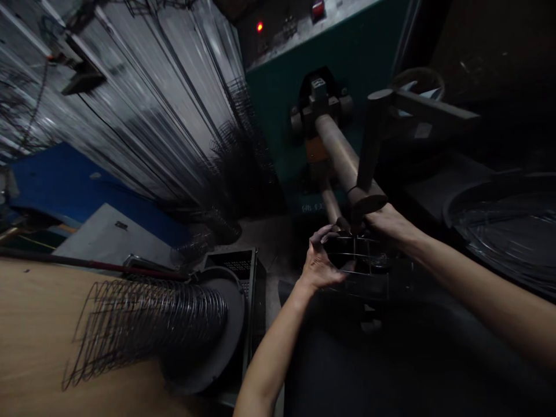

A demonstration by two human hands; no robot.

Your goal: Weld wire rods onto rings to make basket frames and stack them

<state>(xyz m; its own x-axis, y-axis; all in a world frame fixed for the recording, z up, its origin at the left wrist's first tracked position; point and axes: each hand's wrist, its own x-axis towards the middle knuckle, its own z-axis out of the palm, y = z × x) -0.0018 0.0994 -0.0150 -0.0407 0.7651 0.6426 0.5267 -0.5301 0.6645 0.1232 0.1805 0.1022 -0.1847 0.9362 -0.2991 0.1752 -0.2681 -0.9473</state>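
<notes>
My left hand (322, 265) curls around the left side of a small round wire frame (355, 255), thumb below and fingers above. The frame sits at the end of a green machine's two metal arms. My right hand (384, 223) reaches in from the right, close to the thick upper arm (341, 150) and the far side of the frame; its fingers are hidden behind the arm's end and in shadow. The thinner lower arm (330, 202) ends close above my left fingertips.
The green machine cabinet (278, 116) has a lit red lamp (259, 26). At lower left, a stack of bent wire frames (152, 318) lies by a dark round dish (232, 341) on a plastic crate (256, 289). A dark round container (452, 202) with wire pieces stands right. A blue panel (65, 179) is left.
</notes>
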